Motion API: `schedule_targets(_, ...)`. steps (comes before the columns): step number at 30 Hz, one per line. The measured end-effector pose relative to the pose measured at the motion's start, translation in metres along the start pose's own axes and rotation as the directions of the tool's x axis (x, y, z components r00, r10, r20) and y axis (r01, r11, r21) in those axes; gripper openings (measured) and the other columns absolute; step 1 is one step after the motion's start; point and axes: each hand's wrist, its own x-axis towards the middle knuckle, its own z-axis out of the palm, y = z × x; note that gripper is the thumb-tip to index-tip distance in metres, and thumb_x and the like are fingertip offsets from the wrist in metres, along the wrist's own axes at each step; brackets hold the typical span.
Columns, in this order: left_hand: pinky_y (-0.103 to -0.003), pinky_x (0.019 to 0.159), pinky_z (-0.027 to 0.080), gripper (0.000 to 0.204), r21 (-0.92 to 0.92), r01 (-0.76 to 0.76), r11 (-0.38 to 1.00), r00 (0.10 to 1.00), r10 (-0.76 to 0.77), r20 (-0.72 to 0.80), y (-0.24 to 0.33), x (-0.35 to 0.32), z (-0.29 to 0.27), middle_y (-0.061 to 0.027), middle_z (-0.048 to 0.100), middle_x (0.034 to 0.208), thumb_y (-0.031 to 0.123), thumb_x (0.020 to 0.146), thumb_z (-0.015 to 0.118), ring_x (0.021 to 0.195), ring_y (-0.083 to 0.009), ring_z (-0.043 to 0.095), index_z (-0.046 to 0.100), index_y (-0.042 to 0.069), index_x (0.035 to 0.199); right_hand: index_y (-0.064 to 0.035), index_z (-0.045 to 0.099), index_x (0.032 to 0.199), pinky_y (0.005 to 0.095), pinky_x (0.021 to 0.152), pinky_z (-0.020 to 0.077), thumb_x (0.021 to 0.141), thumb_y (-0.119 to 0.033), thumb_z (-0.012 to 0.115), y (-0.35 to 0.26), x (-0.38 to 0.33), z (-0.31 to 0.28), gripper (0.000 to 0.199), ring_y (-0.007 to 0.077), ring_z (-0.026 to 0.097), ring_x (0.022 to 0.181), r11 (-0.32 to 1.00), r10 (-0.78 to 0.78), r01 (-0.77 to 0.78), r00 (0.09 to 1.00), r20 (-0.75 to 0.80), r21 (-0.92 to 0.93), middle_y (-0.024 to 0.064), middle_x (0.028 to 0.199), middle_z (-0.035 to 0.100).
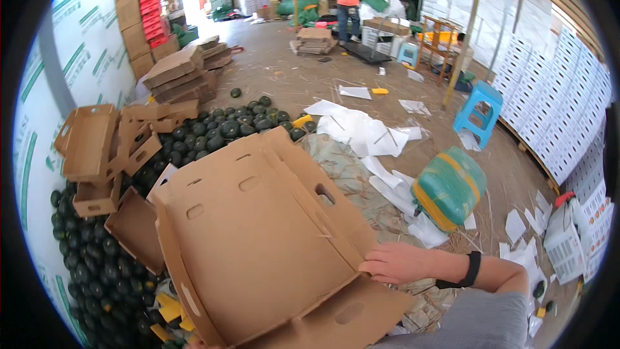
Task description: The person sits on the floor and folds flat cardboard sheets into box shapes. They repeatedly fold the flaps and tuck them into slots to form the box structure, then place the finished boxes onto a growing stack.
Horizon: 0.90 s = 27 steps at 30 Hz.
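A large brown cardboard box blank (pixel 252 232), partly folded, with hand-hole cut-outs and raised side flaps, lies tilted in front of me. My right hand (pixel 394 262) is closed on its right edge near the fold, fingers over the board and the thumb side hidden. Of my left hand, only a sliver of what looks like fingers shows at the lower edge by the box's near left corner; its grip is hidden. A heap of dark green avocados (pixel 106 278) spreads to the left of the box and behind it.
Open cardboard trays (pixel 90 142) lie on the avocados at left; flattened boxes (pixel 174 71) are stacked behind. A green wrapped bundle (pixel 450 187), blue stool (pixel 479 113) and white paper sheets (pixel 361 128) are at right. White cartons (pixel 549 97) line the wall. A person (pixel 352 0) stands far back.
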Motion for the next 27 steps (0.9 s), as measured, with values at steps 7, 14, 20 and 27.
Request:
schedule_targets(7,-0.037,0.082,0.051,0.031,-0.625,0.172,0.761,0.853,-0.432,-0.292,0.018,-0.001,0.059,-0.0156,0.055,0.119,0.019,0.093,0.065,0.106,-0.0261,0.057,0.058,0.001,0.117,-0.0054,0.054,0.123,0.0372,0.101,0.0421,0.085,-0.022,0.070,-0.018,0.006,0.050,0.045,0.0302,0.048,0.123,0.615,0.522,-0.319,0.850,-0.069,0.721,0.0169,0.133,0.047)
schedule_targets(14,-0.043,0.072,0.052,0.039,0.479,-0.094,0.873,0.901,0.279,-0.332,0.021,0.089,0.016,-0.0197,0.058,0.109,0.011,0.089,0.067,0.083,-0.0317,0.062,0.053,0.002,0.124,-0.0043,0.056,0.118,0.0416,0.092,0.0486,0.078,-0.021,0.072,-0.018,0.073,0.023,0.046,0.0358,0.057,0.110,0.985,0.101,-0.153,0.886,-0.453,-0.079,0.0169,0.126,0.054)
schedule_targets(20,-0.047,0.071,0.051,0.030,0.000,0.095,0.995,0.822,-0.079,0.564,-0.003,0.101,0.050,-0.0230,0.064,0.102,0.029,0.091,0.061,0.090,-0.0402,0.063,0.063,0.000,0.099,-0.0009,0.063,0.098,0.0490,0.077,0.0508,0.072,-0.011,0.066,-0.017,0.121,0.038,0.029,0.0394,0.063,0.095,0.998,-0.062,0.068,0.796,0.602,0.012,0.0203,0.101,0.065)
schedule_targets(27,-0.040,0.091,0.051,0.043,-0.674,-0.042,0.738,0.984,-0.087,-0.155,0.008,0.108,-0.025,-0.0141,0.064,0.122,0.037,0.097,0.057,0.106,-0.0342,0.062,0.059,0.009,0.129,-0.0012,0.062,0.087,0.0505,0.064,0.0492,0.076,-0.013,0.062,0.012,0.119,-0.005,0.016,0.0414,0.063,0.081,0.974,-0.194,0.157,0.952,0.238,0.166,0.0207,0.082,0.065)
